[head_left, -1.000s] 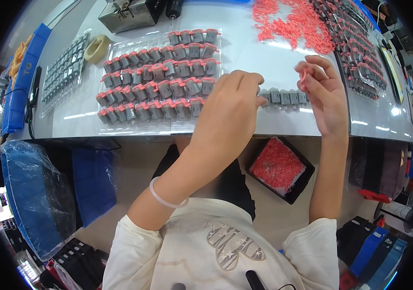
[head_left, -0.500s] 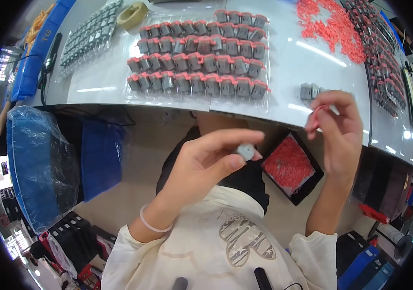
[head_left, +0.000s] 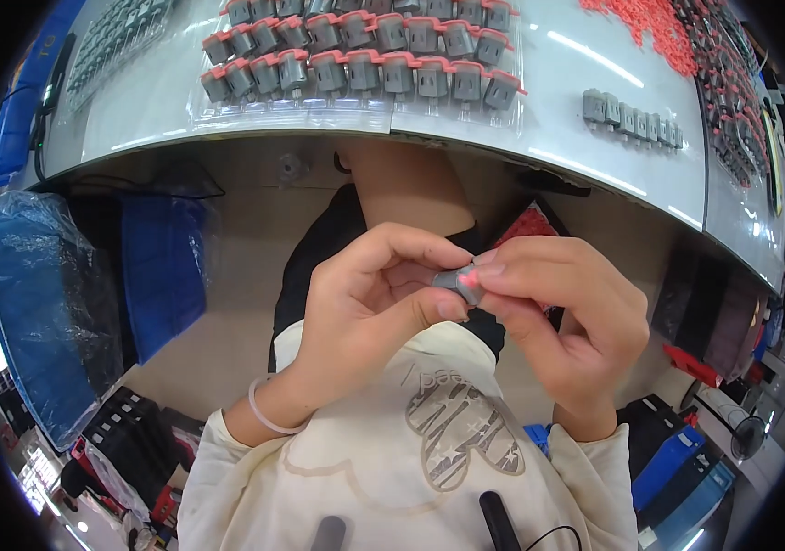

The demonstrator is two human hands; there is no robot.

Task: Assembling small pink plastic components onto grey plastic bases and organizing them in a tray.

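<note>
In front of my body, my left hand grips a small grey motor between thumb and fingers. My right hand meets it from the other side, pinching a small pinkish-red plastic clip against the motor's end. The fingertips partly cover both parts. Beyond my hands on the white table, rows of grey motors with red clips on their tops stand in a clear plastic tray. Several motors without clips form a short row to the right. Behind them lies a pile of loose red clips.
The table's front edge runs just beyond my hands. Below it, partly behind my right hand, a black box holds red material. More clipped motors crowd the far right. Plastic-wrapped blue covers stand at left.
My right hand has come down and left from near the bare motors, bringing the clip to the motor in my left hand. The view has shifted, so the table sits higher.
</note>
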